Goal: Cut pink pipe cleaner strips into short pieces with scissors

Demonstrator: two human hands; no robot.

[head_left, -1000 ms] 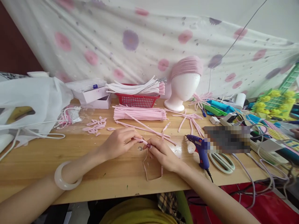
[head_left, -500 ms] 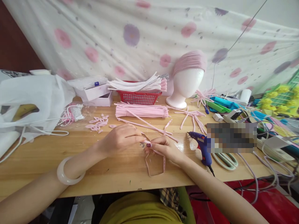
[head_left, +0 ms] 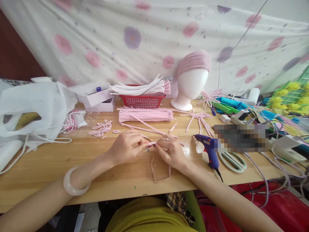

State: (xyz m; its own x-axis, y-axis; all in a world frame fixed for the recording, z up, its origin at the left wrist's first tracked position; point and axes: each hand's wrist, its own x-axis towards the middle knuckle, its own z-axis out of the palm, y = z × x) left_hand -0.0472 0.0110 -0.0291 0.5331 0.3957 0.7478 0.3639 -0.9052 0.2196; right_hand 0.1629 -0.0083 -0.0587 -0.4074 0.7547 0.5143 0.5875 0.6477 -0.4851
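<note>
Between my fingertips, above the wooden table (head_left: 101,180), is a short piece of pink pipe cleaner (head_left: 151,144). My left hand (head_left: 127,145) pinches its left end, and my right hand (head_left: 172,150) grips the right end, with a ring on one finger. Below the right hand a thin pink measuring tape (head_left: 161,180) lies bent in a loop on the table. Behind my hands rests a bundle of pink pipe cleaners (head_left: 146,115), with a few loose strands in front. Small pink twisted loops (head_left: 100,129) lie to the left.
A blue glue gun (head_left: 209,149) and scissors (head_left: 233,162) lie to the right, near tangled cables. At the back stand a red basket (head_left: 142,101) of white and pink stems and a white foam head (head_left: 190,85). A white bag (head_left: 36,106) is at left.
My right hand has turned so its back and ring show more. The pink piece is now stretched level between both hands' fingertips. The view has shifted slightly.
</note>
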